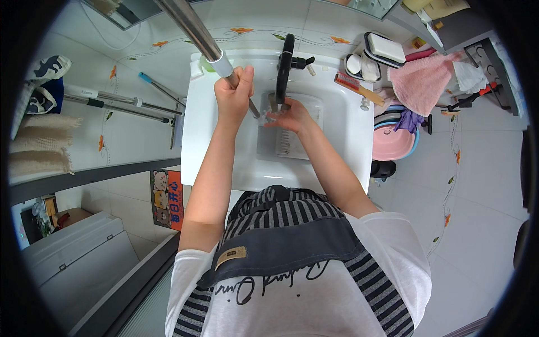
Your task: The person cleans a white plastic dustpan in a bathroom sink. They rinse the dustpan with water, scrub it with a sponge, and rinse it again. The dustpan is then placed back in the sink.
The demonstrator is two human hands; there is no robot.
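Observation:
My left hand (233, 99) grips a metal telescopic pole (198, 36) just below its white plastic collar (221, 64), with the thumb up. The pole slants down into a white washbasin (244, 168), and its thin lower end is near the fingers of my right hand (291, 116). Those fingers are spread beneath the black faucet (285, 69), where water seems to splash. I see nothing clearly held in the right hand. A pale ribbed plastic piece (294, 145) lies on the basin floor below it, partly covered by my hand and forearm.
On the basin's right rim are a wooden-handled brush (364, 92) and soap boxes (384, 49). Pink and blue washbowls (391, 143) hang beside it, below a pink towel (425, 80). More metal poles (139, 103) lean at left. A mirror edge (370, 8) borders the top.

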